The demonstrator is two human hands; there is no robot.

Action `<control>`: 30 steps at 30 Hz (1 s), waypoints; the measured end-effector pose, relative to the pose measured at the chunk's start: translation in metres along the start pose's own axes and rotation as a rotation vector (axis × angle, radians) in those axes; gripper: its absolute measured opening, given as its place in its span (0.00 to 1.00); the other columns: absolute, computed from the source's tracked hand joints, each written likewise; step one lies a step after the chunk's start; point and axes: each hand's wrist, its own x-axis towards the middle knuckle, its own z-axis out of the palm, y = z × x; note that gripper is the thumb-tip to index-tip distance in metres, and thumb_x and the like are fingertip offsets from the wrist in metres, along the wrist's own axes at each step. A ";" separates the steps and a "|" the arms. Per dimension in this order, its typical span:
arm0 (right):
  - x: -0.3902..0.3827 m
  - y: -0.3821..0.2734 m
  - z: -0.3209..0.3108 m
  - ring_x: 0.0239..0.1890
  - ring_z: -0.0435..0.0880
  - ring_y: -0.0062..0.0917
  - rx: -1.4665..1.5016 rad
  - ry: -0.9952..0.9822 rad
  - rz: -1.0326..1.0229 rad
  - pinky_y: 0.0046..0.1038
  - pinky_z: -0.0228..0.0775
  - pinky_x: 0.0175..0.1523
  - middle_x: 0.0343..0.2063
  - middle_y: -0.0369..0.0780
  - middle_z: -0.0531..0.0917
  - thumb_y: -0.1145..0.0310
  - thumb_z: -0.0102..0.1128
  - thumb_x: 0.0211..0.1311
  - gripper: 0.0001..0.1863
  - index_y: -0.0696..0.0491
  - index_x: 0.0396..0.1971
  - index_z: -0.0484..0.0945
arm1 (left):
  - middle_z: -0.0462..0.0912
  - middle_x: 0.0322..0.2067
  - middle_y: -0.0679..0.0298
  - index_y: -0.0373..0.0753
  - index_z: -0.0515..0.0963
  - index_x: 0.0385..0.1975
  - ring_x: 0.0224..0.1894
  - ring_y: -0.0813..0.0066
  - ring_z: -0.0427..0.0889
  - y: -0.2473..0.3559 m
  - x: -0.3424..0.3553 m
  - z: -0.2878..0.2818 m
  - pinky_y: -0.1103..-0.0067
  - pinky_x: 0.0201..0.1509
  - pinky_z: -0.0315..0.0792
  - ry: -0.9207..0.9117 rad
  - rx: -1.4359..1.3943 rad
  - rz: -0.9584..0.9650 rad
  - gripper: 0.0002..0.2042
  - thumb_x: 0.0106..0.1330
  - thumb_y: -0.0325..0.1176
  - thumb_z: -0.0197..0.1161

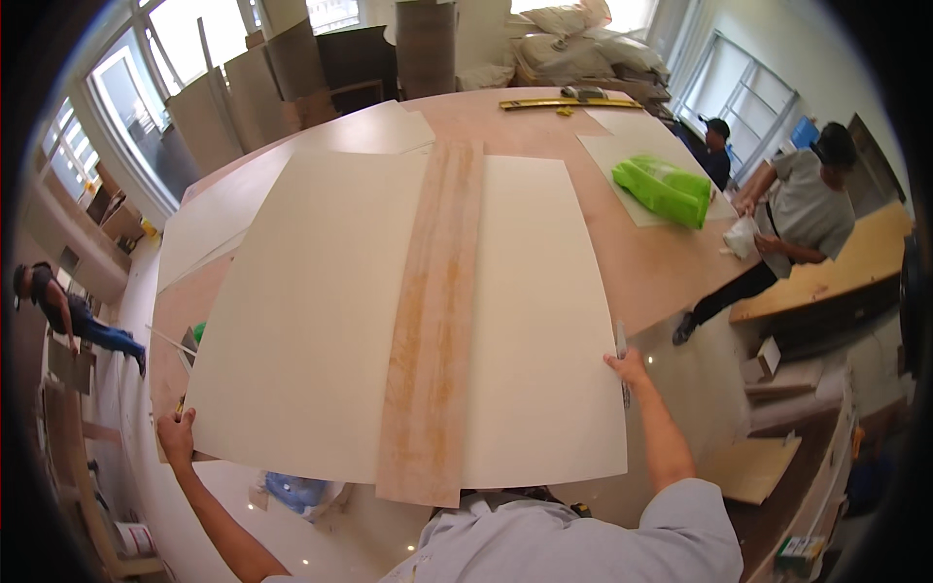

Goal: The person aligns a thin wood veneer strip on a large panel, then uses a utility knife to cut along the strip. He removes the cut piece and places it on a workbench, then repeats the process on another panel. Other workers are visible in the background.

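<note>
A large white sheet (301, 321) lies on the table in front of me, its near edge close to my body. Lengthwise over it runs a long, narrow wooden board (428, 330), stained orange-brown, its near end jutting past the sheet. My left hand (177, 439) is closed at the sheet's near left corner; a small yellow-and-dark object (179, 408) shows just above its fingers, too small to name. At the right edge, my right hand (630, 369) is closed with its fingertips on the sheet. A slim grey pointed tool (621, 338) sticks up from that hand.
The pinkish tabletop (544, 126) carries more white sheets (321, 131), a bright green bag (663, 189) and a yellow level (535, 103). A person (807, 204) handles a white bag at the right; another stands farther back. A third person (73, 316) is at the left.
</note>
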 end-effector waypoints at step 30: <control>0.138 0.075 -0.085 0.36 0.77 0.25 -0.068 -0.221 -0.396 0.26 0.68 0.45 0.34 0.42 0.81 0.71 0.62 0.51 0.18 0.62 0.41 0.73 | 0.78 0.39 0.52 0.26 0.75 0.39 0.34 0.68 0.78 -0.023 -0.085 0.108 0.75 0.40 0.71 -0.521 -0.431 -0.557 0.30 0.54 0.53 0.64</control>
